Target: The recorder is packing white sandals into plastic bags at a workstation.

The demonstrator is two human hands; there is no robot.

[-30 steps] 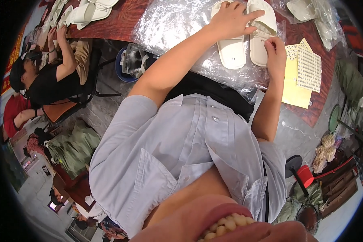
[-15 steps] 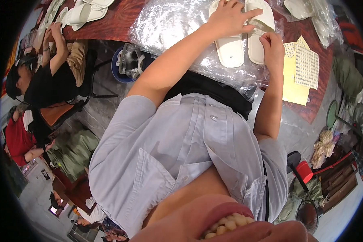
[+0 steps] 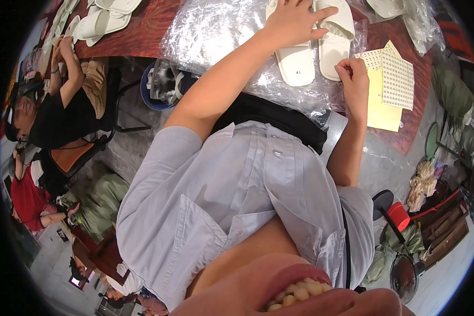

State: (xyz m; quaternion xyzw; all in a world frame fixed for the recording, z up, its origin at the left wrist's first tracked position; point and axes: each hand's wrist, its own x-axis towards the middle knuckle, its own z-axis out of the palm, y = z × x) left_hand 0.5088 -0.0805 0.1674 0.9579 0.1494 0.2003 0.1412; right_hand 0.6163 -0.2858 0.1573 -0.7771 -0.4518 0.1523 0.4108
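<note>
Reddish-brown table (image 3: 142,37) carried crinkled clear plastic sheeting (image 3: 216,31), and on it lay a pair of white slippers (image 3: 321,47), side by side, long axes running away from you. Your left hand (image 3: 292,21) lay flat with fingers spread across both, holding them down. Your right hand (image 3: 353,73) sat just right of the pair, at the heel end, fingers pinched shut; whether anything small was held, I cannot tell. Sticker sheets (image 3: 389,84) lay just right of that hand.
</note>
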